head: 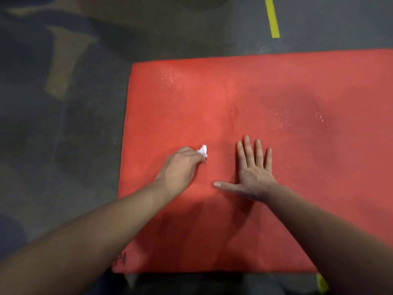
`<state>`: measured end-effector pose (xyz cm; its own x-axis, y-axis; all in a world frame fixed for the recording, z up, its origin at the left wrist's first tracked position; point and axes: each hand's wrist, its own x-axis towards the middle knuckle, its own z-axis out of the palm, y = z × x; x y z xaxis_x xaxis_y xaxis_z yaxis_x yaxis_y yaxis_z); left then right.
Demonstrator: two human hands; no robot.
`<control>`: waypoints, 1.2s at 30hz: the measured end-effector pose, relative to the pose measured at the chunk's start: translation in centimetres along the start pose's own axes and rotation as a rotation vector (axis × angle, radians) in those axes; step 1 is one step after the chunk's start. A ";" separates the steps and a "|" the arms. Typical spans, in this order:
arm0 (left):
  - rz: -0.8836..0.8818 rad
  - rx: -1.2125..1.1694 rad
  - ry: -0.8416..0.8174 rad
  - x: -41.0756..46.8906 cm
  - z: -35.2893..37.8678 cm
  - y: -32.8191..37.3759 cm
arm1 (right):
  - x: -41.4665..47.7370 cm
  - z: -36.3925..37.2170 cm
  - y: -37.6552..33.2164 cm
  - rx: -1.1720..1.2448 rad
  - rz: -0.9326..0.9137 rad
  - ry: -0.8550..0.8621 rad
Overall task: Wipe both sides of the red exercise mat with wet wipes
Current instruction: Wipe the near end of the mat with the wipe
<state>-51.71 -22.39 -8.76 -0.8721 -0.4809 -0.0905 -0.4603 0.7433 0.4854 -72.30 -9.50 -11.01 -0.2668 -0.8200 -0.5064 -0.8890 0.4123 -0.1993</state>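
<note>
The red exercise mat (pixel 276 86) lies flat on the floor and runs out of view to the right. Small wet specks glisten on its upper middle and right parts. My left hand (pixel 180 169) rests on the mat near its left side and grips a crumpled white wet wipe (pixel 203 150), which sticks out past the knuckles. My right hand (pixel 253 171) lies flat on the mat just to the right, palm down, fingers straight and spread, thumb pointing left.
Grey concrete floor (pixel 63 135) with dark patches surrounds the mat on the left and far side. A yellow tape line (pixel 273 20) runs on the floor beyond the mat. Another yellow tape bit (pixel 322 283) shows at the mat's near right corner.
</note>
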 end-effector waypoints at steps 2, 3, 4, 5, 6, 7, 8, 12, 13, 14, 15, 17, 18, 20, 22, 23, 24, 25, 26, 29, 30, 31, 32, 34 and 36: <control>0.119 0.044 -0.044 0.2 -0.8 -0.8 | 0.1 -0.6 0.0 -0.009 -0.012 -0.081; 0.125 0.077 -0.072 1.1 -1.9 -1.2 | 0.0 -0.9 0.0 -0.022 -0.014 -0.116; 0.078 0.125 -0.091 2.2 -3.0 -1.7 | 0.0 -1.2 -0.2 -0.043 -0.018 -0.142; -0.001 0.165 -0.104 3.4 -3.9 -2.1 | 0.0 -1.2 -0.3 -0.060 -0.013 -0.162; -0.061 0.182 -0.127 4.4 -4.0 -2.5 | -0.1 -1.4 -0.4 -0.069 0.000 -0.182; -0.103 0.160 -0.147 4.9 -3.7 -2.3 | -0.1 -1.7 -0.6 -0.069 0.012 -0.201; -0.126 0.134 -0.160 4.7 -3.1 -1.6 | -0.1 -2.0 -0.8 -0.068 0.023 -0.215; 0.033 -0.017 -0.017 -1.3 1.1 1.9 | 0.0 -2.3 -1.1 -0.057 0.038 -0.245; 0.119 -0.055 -0.024 -3.1 1.7 2.6 | 0.0 -2.3 -1.1 -0.053 0.039 -0.243; 0.209 -0.065 -0.064 -4.6 2.1 2.8 | -0.1 -2.3 -1.1 -0.052 0.039 -0.239; 0.286 -0.062 -0.108 -5.5 2.0 2.6 | -0.2 -2.3 -1.1 -0.053 0.040 -0.236; 0.324 -0.061 -0.110 -5.3 1.3 1.0 | -0.4 -2.5 -1.3 -0.051 0.038 -0.233; 0.299 -0.055 -0.077 -4.8 0.8 0.0 | -0.5 -2.6 -1.4 -0.048 0.036 -0.231; 0.234 -0.048 -0.007 -3.8 0.1 -0.9 | -0.6 -2.7 -1.5 -0.041 0.037 -0.230; 0.217 -0.056 0.038 -4.0 0.8 0.0 | -0.6 -2.8 -1.5 -0.045 0.042 -0.230; 0.242 -0.067 0.043 -4.8 1.4 1.1 | -0.7 -2.8 -1.6 -0.050 0.041 -0.231; 0.275 -0.085 0.017 -6.1 2.3 2.1 | -0.8 -2.7 -1.6 -0.054 0.037 -0.231; 0.311 -0.109 -0.026 -7.4 3.0 3.0 | -0.8 -2.7 -1.5 -0.056 0.030 -0.229; 0.339 -0.147 -0.067 -8.7 3.4 3.6 | -0.8 -2.6 -1.5 -0.055 0.026 -0.227; 0.386 -0.194 -0.152 -9.9 3.3 3.7 | -0.8 -2.6 -1.5 -0.051 0.024 -0.216; 0.393 -0.155 -0.160 -9.3 2.9 3.1 | -0.8 -2.6 -1.4 -0.051 0.023 -0.213; 0.377 -0.117 -0.150 -8.3 2.4 2.4 | -0.8 -2.5 -1.3 -0.050 0.021 -0.211; 0.341 -0.101 -0.121 -7.3 1.9 1.6 | -0.8 -2.4 -1.3 -0.049 0.018 -0.207; 0.242 -0.096 -0.053 -5.7 0.6 0.3 | -0.7 -2.3 -1.3 -0.050 0.011 -0.196; 0.213 -0.113 -0.034 -5.7 0.5 0.8 | -0.8 -2.3 -1.2 -0.056 0.009 -0.186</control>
<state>-47.15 -18.82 -8.28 -0.9536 -0.3012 -0.0043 -0.2455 0.7688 0.5905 -71.83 -10.24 -8.47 -0.2059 -0.7267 -0.6554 -0.9075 0.3923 -0.1498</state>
